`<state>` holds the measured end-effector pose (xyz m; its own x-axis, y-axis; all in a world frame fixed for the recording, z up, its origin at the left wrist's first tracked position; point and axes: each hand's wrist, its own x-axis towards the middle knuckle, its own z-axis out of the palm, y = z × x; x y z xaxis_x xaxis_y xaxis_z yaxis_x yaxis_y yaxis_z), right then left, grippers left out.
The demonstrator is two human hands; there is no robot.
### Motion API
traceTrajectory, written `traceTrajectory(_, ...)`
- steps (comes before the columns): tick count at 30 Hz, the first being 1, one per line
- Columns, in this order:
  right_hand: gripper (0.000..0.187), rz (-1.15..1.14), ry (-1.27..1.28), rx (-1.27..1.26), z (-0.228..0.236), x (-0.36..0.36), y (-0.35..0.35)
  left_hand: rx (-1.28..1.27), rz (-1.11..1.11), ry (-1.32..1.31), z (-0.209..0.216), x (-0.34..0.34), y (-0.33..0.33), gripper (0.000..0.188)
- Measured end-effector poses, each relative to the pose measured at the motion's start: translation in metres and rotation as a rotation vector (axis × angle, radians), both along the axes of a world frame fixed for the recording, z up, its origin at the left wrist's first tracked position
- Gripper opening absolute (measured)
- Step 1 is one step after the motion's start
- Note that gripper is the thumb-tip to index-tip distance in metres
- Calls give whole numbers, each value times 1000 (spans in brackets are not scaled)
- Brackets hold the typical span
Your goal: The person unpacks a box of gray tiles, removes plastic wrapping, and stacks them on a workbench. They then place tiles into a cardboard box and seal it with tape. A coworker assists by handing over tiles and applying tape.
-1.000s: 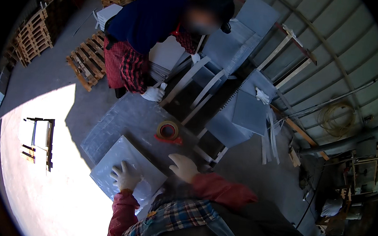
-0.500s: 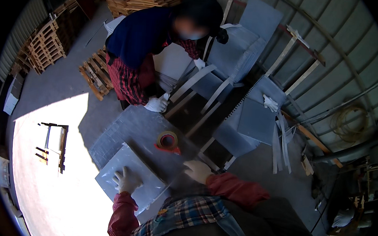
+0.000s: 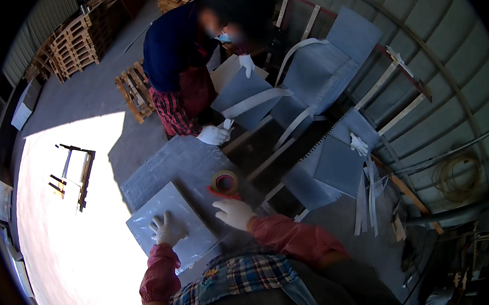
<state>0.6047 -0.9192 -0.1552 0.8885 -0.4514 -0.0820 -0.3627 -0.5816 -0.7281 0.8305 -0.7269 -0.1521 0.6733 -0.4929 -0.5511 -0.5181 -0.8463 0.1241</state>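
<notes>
My left hand (image 3: 169, 229), in a white glove, lies with spread fingers on a square grey panel (image 3: 164, 203) that looks shiny, like film-covered board. My right hand (image 3: 234, 213), also gloved, hovers over the work table (image 3: 170, 158) beside the panel, its fingers stretched out and empty. Just beyond it sits a tape roll (image 3: 224, 181) on a red dispenser. Under the panel is the dark, smooth table surface.
Across the table a co-worker (image 3: 172, 57) in white gloves holds a grey sheet (image 3: 248, 96) with a pale strip. To the right stand grey stacked sheets (image 3: 321, 73), another panel (image 3: 337, 164) and a loose white glove (image 3: 359, 144). Wooden pallets (image 3: 73, 50) are at far left.
My right hand has moved left, toward the panel. The co-worker has lifted a grey sheet from beside the table. My left hand stays on the panel.
</notes>
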Motion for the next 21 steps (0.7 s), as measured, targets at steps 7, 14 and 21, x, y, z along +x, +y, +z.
traceTrajectory(7,46,313,-6,-65,60,112,49,79,41,5,27,4,-4,106)
traceTrajectory(14,46,478,-76,-135,29,180,92,65,27,52,-18,35,23,122)
traceTrajectory(21,49,534,175,-164,-11,215,99,10,74,98,-8,37,31,118)
